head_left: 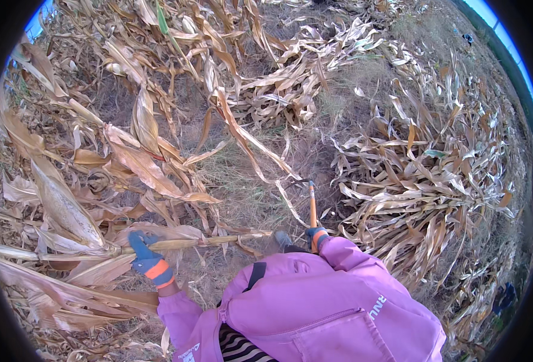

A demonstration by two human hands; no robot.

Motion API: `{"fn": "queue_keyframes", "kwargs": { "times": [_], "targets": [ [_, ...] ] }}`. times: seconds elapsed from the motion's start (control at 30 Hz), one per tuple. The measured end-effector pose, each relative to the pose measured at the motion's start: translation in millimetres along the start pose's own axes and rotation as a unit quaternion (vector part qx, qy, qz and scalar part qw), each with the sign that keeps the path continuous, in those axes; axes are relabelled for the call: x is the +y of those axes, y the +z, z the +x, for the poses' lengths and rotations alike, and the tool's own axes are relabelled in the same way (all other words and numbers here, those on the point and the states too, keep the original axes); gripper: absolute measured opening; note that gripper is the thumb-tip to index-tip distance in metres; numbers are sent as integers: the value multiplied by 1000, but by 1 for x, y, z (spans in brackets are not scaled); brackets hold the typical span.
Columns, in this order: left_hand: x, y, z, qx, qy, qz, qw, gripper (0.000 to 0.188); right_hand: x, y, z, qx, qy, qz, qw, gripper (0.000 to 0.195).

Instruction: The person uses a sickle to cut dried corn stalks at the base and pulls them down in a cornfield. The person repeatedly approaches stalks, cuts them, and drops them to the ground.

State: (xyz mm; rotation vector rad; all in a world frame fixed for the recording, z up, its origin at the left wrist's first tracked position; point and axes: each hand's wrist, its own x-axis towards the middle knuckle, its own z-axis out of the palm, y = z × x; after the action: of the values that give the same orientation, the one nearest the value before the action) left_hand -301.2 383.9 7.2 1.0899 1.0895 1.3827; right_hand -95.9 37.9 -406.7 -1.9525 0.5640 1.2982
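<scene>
My left hand point(146, 258), in a blue-grey work glove with an orange cuff band, is closed around a dry corn stalk point(180, 244). The stalk lies nearly level across the view, its bare end pointing right towards a shoe point(283, 239). A large husk-covered ear of corn point(70, 210) hangs left of that hand. My right hand point(316, 236), gloved alike, grips the handle of a sickle point(313, 206). Its thin, dark curved blade points left, close to some dry corn leaves point(287, 199). Part of the right hand is hidden by the pink sleeve.
Dry standing corn plants point(158, 113) crowd the left side. Piles of cut stalks lie at the right point(429, 194) and farther ahead point(289, 90). Dry grass point(230, 176) covers the soil between. A dark object point(504, 296) lies at the lower right edge.
</scene>
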Motion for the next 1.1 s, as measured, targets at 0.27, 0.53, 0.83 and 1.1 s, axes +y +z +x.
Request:
{"fn": "queue_keyframes", "kwargs": {
  "times": [0.27,0.53,0.83,1.1],
  "targets": [
    [-16,120,-17,-250,45,231,939,28,17,-20,4,-5,49,39,998,30],
    [-55,234,-84,-382,398,405,729,27,87,-20,-7,13,-38,100,994,20],
    [-165,186,-180,-680,329,523,394,23,165,4,-22,-9,-178,142,974,17],
    [-184,167,-196,-749,271,529,293,38,163,-12,-81,-9,-43,168,985,18]
  ]
}}
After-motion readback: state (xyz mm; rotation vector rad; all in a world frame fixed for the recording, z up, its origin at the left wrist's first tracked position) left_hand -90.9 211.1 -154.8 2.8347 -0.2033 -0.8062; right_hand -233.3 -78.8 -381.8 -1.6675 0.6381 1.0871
